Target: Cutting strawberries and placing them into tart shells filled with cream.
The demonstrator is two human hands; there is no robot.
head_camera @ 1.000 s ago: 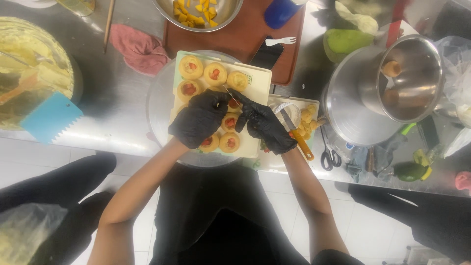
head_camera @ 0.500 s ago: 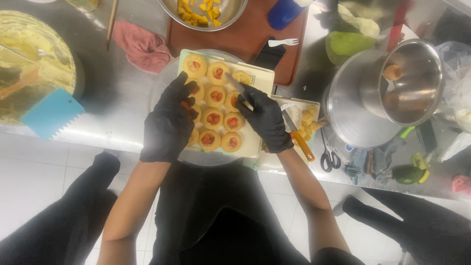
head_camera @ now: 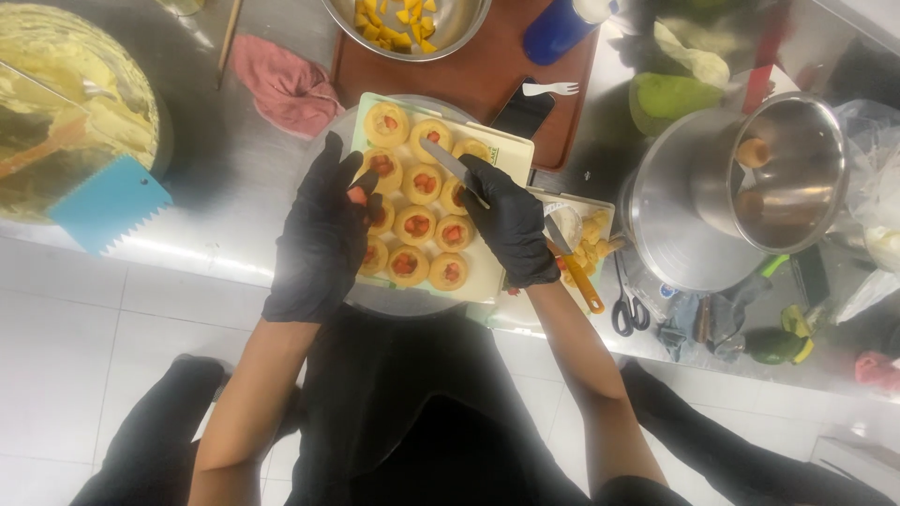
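Head view. Both hands wear black gloves and work over a pale rectangular cutting board (head_camera: 511, 155) that rests on a round plate (head_camera: 375, 302) on the steel counter (head_camera: 187, 197).

The board carries rows of small round pastry rings (head_camera: 415, 225), each with a red-orange filling at its centre.

Left hand (head_camera: 323, 234): fingers spread apart, lying at the left edge of the board. A small red piece (head_camera: 357, 196) sits between thumb and forefinger. The hand covers part of the left column of rings.

Right hand (head_camera: 511, 225): fingers closed around the handle of a metal spatula knife (head_camera: 450, 164). The blade points up-left, its tip over the upper rows of rings.

Just right of the board, a small tray (head_camera: 600, 211) holds yellow pieces and an orange-handled tool (head_camera: 577, 276). Scissors (head_camera: 626, 309) lie beside it. A steel pot (head_camera: 731, 197) stands further right.

Above the board: a brown tray (head_camera: 487, 84) bearing a steel bowl of yellow fruit cubes (head_camera: 398, 19), a white plastic fork (head_camera: 551, 89) and a blue bottle (head_camera: 558, 28). A pink cloth (head_camera: 281, 84) lies upper left, a blue toothed scraper (head_camera: 108, 206) at far left.
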